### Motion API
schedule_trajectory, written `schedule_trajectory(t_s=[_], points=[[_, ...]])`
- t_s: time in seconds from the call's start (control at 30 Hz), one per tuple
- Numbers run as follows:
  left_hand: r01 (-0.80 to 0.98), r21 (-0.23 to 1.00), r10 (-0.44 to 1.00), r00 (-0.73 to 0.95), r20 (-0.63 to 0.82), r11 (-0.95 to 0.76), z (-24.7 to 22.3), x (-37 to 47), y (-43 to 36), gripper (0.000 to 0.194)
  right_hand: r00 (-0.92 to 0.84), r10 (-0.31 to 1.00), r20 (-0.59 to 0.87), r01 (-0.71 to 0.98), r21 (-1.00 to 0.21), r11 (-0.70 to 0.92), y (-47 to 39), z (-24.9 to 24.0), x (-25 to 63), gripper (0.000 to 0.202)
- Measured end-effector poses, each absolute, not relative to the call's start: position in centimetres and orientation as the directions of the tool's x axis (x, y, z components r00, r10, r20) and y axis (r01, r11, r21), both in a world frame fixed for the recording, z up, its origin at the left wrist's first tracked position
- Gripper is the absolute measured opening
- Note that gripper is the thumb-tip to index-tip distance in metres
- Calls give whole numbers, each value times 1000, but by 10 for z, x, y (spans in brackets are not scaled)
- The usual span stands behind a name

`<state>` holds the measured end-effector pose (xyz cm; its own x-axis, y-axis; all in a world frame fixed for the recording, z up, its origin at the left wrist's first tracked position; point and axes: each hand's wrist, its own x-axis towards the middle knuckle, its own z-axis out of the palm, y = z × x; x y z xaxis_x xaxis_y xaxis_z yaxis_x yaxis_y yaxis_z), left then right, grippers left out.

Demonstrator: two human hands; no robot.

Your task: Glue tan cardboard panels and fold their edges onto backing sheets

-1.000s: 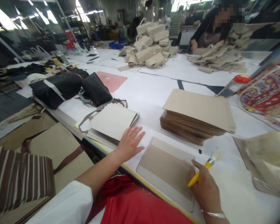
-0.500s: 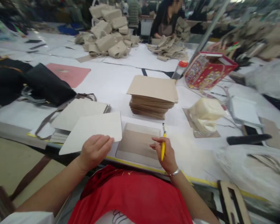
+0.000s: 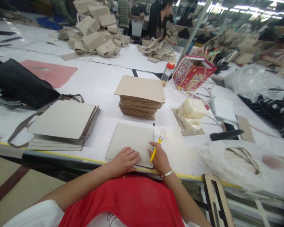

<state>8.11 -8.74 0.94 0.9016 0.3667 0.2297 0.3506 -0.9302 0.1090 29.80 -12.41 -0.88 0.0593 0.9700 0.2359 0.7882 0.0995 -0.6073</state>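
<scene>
A pale grey board (image 3: 129, 137) lies at the table's front edge, before my body. My left hand (image 3: 126, 160) rests on its front part with the fingers laid flat, holding nothing. At the board's right edge, my right hand (image 3: 161, 160) is closed round a paintbrush (image 3: 156, 147) with a yellow handle, bristles pointing away from me. Behind the board stands a tall stack of tan sheets (image 3: 140, 90). Off to the left is a pile of similar grey boards (image 3: 62, 118), with dark straps beside and behind it.
A cream-coloured plastic container (image 3: 191, 113) sits on a brown scrap to the right. Beyond it stand a red paper bag (image 3: 195, 72) and a red-capped bottle (image 3: 168, 71). A plastic bag (image 3: 241, 164) lies front right. A black bag (image 3: 26, 83) is at left. A co-worker (image 3: 158, 22) sits at the back.
My left hand has brought the grey board from the left and laid it over the brown-and-clear piece in front of me. My right hand keeps the paintbrush. The view has shifted right.
</scene>
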Motion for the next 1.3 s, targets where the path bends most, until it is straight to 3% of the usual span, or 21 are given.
schedule_trajectory(t_s=[0.1, 0.2, 0.27, 0.37, 0.43, 0.5, 0.57, 0.63, 0.7, 0.8, 0.9, 1.13, 1.3], points=[[470, 174, 493, 862, 122, -865, 7, 69, -86, 46, -15, 954, 301, 884, -441, 153, -122, 2, 301, 31], [483, 191, 505, 859, 86, -854, 4, 68, -85, 51, 16, 903, 429, 931, -335, 143, -115, 32, 317, 33], [443, 179, 473, 860, 192, -878, 8, 74, -75, 57, 123, 844, 523, 914, -391, 110, -108, 63, 335, 36], [418, 98, 409, 772, 487, -903, 41, 87, -41, 50, 357, 729, 584, 765, -631, 130, -86, 125, 358, 38], [451, 12, 350, 675, 649, -892, 77, 101, -8, 38, 428, 732, 529, 595, -775, 212, -58, 165, 361, 43], [516, -46, 342, 629, 698, -855, 110, 118, 29, 39, 390, 789, 475, 479, -836, 266, -19, 195, 354, 42], [588, -80, 396, 632, 666, -805, 134, 137, 61, 49, 321, 847, 424, 396, -872, 286, 28, 214, 337, 36], [650, -68, 500, 642, 581, -757, 144, 152, 85, 54, 210, 933, 293, 179, -949, 258, 75, 221, 314, 30], [677, -35, 576, 652, 493, -735, 144, 162, 98, 48, 56, 984, 169, 49, -985, 167, 115, 220, 290, 27], [670, -9, 593, 664, 456, -742, 138, 167, 107, 35, -176, 984, -7, 98, -995, 11, 158, 210, 261, 25], [664, -9, 582, 661, 474, -747, 136, 166, 109, 31, -251, 961, -116, 196, -978, -67, 190, 200, 250, 23], [648, 48, 605, 680, 415, -760, 145, 165, 114, 21, 55, 994, -95, 212, -972, -105, 241, 199, 270, 16], [667, 111, 658, 671, 342, -737, 155, 168, 114, 18, 261, 963, -67, 278, -950, -141, 218, 201, 331, 19]])
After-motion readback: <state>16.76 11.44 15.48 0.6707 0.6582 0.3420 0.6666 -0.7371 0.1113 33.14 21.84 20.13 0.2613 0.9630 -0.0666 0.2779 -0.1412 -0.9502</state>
